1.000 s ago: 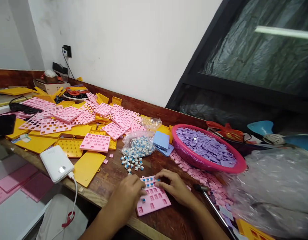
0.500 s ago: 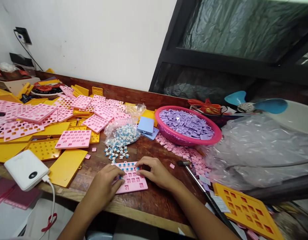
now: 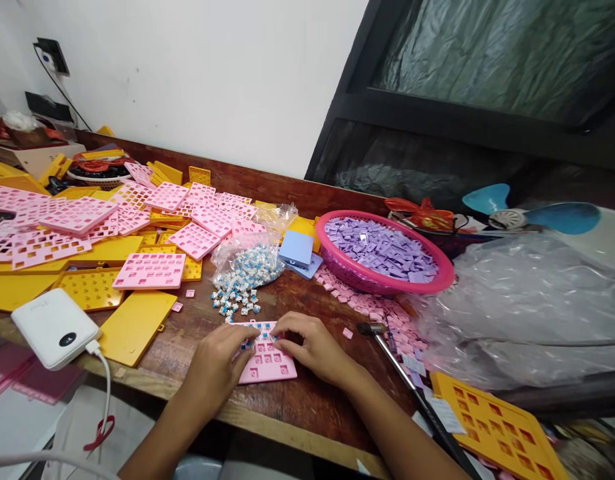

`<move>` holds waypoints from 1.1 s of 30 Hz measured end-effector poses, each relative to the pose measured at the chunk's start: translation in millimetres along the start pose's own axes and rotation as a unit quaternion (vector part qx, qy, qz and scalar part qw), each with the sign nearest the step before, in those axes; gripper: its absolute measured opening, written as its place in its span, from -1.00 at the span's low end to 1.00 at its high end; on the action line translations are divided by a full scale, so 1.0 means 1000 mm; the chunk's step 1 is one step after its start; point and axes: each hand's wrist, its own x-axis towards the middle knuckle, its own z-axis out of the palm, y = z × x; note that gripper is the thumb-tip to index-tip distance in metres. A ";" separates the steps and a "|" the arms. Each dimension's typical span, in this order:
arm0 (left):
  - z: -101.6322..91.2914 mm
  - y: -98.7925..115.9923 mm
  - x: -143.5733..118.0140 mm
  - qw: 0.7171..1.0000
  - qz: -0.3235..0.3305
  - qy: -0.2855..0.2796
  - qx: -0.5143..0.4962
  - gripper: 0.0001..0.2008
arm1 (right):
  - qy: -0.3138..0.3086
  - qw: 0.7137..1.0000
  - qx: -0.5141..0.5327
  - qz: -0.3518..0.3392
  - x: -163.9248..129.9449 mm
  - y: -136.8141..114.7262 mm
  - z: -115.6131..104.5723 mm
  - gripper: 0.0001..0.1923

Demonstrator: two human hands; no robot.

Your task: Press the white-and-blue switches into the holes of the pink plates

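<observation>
A small pink keyboard plate (image 3: 268, 363) lies flat on the wooden table near its front edge, with several blue switches set in its top row. My left hand (image 3: 220, 363) rests on the plate's left side, fingers pressing near the switches. My right hand (image 3: 313, 345) rests on its right side, fingertips pinched at the top row. Just beyond the plate is a clear bag of blue-and-white switches (image 3: 246, 265) with several spilled loose (image 3: 232, 303) in front of it.
A pink basket of purple keycaps (image 3: 387, 253) stands at the right, loose pink keycaps (image 3: 374, 308) before it. A hammer (image 3: 410, 380) lies right of my hand. Pink and yellow plates (image 3: 148, 270) cover the left; a white power bank (image 3: 54, 327) sits at the edge. Clear plastic sheeting (image 3: 527, 313) at right.
The view swung right and steadied. Both hands stayed on the pink plate, with the fingers shifting slightly along its top row of switches.
</observation>
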 end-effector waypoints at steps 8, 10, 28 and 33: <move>0.003 0.009 0.006 0.998 -0.017 -0.052 0.045 -0.76 | -0.009 1.000 -0.026 -0.005 -0.002 -0.006 0.006 -0.82; 0.004 0.011 0.008 0.995 -0.017 -0.062 0.081 -0.85 | 0.003 1.000 -0.026 -0.005 -0.002 -0.006 0.006 -0.83; 0.007 0.025 0.017 0.959 -0.081 -0.086 0.259 -0.90 | 0.025 0.998 -0.055 0.005 0.000 -0.003 0.011 -0.84; 0.003 0.027 0.017 0.954 -0.056 -0.122 0.269 -0.89 | 0.018 0.998 -0.065 0.001 0.000 -0.004 0.009 -0.80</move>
